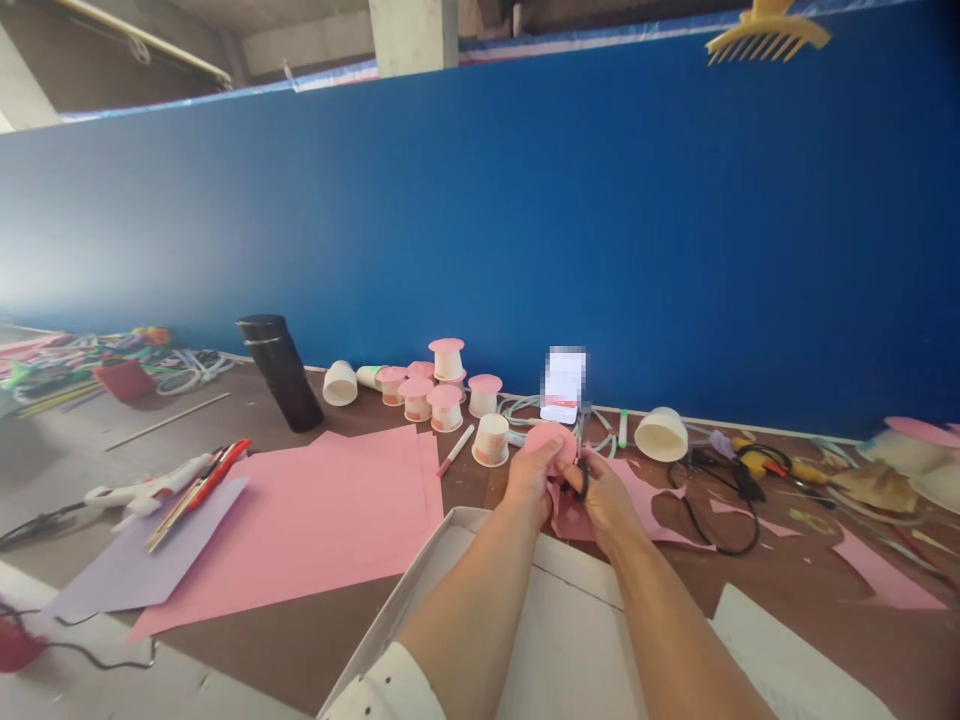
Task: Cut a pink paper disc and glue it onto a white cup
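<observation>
My left hand pinches a round pink paper piece held up over the table. My right hand is closed round black-handled scissors, whose blades meet the pink piece's right edge. Pink offcuts lie on the table just beyond my hands. Both forearms reach over a white box at the near edge.
Several paper cups with pink tops stand behind a large pink sheet. A black flask, a white glue gun, a red-handled cutter, a lilac sheet, cables and a blue partition wall surround them.
</observation>
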The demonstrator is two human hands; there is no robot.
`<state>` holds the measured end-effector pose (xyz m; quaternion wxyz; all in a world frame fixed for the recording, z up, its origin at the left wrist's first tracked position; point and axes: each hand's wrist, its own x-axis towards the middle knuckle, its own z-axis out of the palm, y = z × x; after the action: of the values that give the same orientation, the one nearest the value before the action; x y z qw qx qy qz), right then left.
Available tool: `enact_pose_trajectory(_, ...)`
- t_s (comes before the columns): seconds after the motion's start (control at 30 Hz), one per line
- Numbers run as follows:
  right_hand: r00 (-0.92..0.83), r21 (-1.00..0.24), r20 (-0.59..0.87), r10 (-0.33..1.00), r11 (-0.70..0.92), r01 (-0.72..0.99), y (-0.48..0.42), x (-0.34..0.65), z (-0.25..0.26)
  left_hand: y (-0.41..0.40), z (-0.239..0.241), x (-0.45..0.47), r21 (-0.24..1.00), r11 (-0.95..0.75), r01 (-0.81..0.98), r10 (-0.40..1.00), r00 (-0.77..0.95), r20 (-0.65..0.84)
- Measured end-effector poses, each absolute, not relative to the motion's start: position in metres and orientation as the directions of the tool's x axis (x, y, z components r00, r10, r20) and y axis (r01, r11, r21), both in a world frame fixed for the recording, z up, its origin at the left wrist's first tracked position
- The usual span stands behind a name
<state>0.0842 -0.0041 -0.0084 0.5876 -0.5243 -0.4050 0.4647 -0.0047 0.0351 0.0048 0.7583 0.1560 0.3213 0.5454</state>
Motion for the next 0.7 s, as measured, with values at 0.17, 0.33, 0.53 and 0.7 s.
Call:
enact_pose_trajectory(0.17, 0.241, -0.974, -0.031, 0.970, 0.025, -0.226, -0.004, 0.086, -0.008, 0.047, 0.011, -0.023, 0.749, 0.285, -0.598, 0.957, 0.128, -0.262)
enact_pose_trajectory(0.33, 0.227, -0.995, -0.043, 0.973, -0.021, -0.101, -0.009, 0.091, -0.003, 0.054, 0.020, -0.044, 0.789, 0.276, -0.549, 0.959, 0.107, -0.262)
enact_pose_trajectory(0.53, 0.097, -1.000, -0.008, 0.995, -0.010, 0.018, -0.014, 0.092, 0.001, 0.059, 0.020, -0.053, 0.800, 0.298, -0.521, 0.955, 0.151, -0.257)
enact_pose_trajectory(0.7, 0.060, -0.997, -0.040, 0.997, -0.044, 0.058, -0.014, 0.094, 0.000, 0.061, 0.015, -0.050, 0.801, 0.317, -0.508, 0.948, 0.179, -0.262)
